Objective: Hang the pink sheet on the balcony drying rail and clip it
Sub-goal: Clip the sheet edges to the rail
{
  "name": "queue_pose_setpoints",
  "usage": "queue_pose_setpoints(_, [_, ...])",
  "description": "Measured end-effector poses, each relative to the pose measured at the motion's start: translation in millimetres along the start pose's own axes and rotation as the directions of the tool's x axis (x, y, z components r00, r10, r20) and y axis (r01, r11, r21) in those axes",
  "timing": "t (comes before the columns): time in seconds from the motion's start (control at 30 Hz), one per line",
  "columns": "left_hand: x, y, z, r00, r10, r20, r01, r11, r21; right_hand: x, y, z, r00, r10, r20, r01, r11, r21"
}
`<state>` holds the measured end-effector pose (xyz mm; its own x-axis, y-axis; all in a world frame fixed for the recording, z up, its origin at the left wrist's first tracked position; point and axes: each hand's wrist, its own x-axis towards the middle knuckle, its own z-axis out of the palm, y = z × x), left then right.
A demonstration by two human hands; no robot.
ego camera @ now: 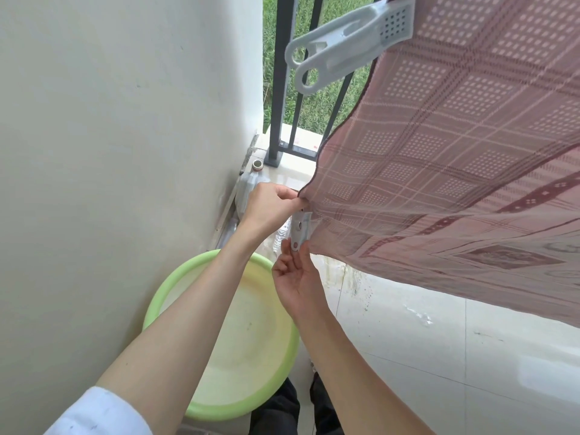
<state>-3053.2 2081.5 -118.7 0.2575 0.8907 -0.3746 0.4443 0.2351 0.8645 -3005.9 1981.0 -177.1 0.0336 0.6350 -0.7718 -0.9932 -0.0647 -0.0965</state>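
Sheet: the pink sheet point(455, 152) is filling the right half of the frame, thin and woven, checked with pale lines and dotted squares, with darker maroon bands running toward the lower right. Its dark-hemmed edge is curving down from the top centre to my hands at mid-frame.

Upper clip: a large white clip point(348, 42) is biting the sheet's top edge at the upper centre, its two looped handles pointing down-left.

Small clip: a smaller white clip point(300, 229) is sitting on the sheet's lower corner, handles hanging downward.

Floor and room: pale glossy floor tiles point(439, 356) are spreading across the lower right, streaked with damp marks. A plain cream wall point(110, 152) is taking up the left side. Dark railing bars point(282, 73) are standing at the top centre with green grass behind them. A light green basin point(276, 365) is sitting on the floor under my arms, at the lower centre.

Left hand: my left hand point(270, 205) is pinching the sheet's corner hem between thumb and fingertips, just above the small clip.

Right hand: my right hand point(296, 277) is reaching up from below, fingertips closing narrowly on the small clip's handles.

Sleeve: a white sleeve point(94, 412) is showing at the lower left.
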Motion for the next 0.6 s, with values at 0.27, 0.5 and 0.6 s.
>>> queue_pose_setpoints(0.27, [-6.4, -4.3, 8.8, 0.99, 0.059, -0.125, -0.054, 0.998, 0.044, 2.3, 5.1, 11.2, 0.999, -0.015, 0.028, 0.013, 0.997, 0.07])
queue_pose_setpoints(0.5, [-9.3, -10.0, 9.8, 0.991, 0.061, -0.117, -0.055, 0.997, 0.056, 4.1, 9.0, 14.8, 0.997, 0.038, 0.074, -0.044, 0.996, 0.081])
queue_pose_setpoints(0.6, [-11.2, -9.6, 11.2, 0.991, 0.058, -0.124, -0.046, 0.994, 0.097, -1.2, 5.7, 16.5, 0.991, 0.117, 0.073, -0.112, 0.992, -0.062])
